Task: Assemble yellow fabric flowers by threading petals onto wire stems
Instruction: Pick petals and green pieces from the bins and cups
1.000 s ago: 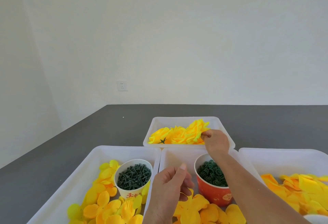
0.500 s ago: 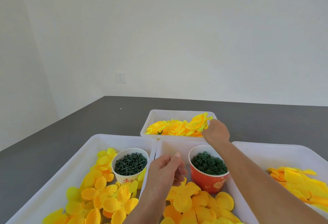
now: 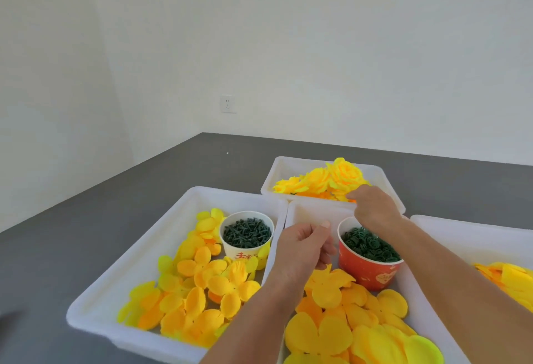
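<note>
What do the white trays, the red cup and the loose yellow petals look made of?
White trays: likely moulded plastic, smooth and slightly translucent, with rounded rolled rims. Red cup: probably coated paper, with a thin rolled lip, printed side and faint sheen. Loose yellow petals: seemingly fabric, matte and slightly fuzzy, with soft curled edges; the exact fibre cannot be told.

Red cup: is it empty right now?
No. The red cup in the middle tray is filled close to its rim with dark green ring-shaped parts.
</note>
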A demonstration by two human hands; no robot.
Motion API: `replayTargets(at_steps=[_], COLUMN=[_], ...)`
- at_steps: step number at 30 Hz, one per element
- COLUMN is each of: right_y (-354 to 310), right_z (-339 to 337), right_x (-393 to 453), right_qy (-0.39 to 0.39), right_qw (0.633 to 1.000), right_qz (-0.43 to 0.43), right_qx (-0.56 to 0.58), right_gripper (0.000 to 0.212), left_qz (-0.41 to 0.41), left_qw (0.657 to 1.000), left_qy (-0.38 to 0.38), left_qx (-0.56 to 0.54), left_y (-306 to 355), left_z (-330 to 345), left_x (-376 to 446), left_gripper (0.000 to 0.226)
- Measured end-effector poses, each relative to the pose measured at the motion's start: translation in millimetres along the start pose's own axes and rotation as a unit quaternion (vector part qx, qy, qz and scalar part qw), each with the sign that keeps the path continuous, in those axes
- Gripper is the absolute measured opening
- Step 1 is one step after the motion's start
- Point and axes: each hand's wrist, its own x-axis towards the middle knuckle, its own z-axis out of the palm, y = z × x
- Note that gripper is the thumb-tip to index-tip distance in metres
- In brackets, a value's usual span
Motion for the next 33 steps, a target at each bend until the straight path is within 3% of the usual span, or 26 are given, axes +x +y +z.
replayTargets(at_steps=[3,11,21,25,30,33], right_y=[-3,-28,-46,-41,-39,-45], right_z=[-18,-69,-64,-58,-56,-59], right_x=[-18,-107,-174,-191,-198,-193], right_qy=[0.006,0.039,0.004,-0.027,-0.052,-0.075], right_qw=[1.0,0.968,0.898,0.843,0.808,0.798], right_qz=[-0.026,-0.066,-0.003,0.038,0.033,0.006], right_qx=[0.016,0.237,0.44,0.535,0.586,0.598], right_gripper=[0.035,0.01,0.023,0.025,0.022,0.023], left_qz=[0.021,0.09,0.099,0.104,0.107,0.077], left_qw=[0.999,0.994,0.988,0.986,0.97,0.946], left_qy=[0.006,0.047,0.081,0.088,0.189,0.257], left_qx=[0.026,0.041,0.083,0.099,0.112,0.184], left_y=[1,9,10,3,11,22], left_z=[-3,-11,-41,-45,-79,-115], left_x=[0,-21,-56,-70,-67,-51], left_gripper=[0.03,0.027,0.024,0.024,0.031,0.031])
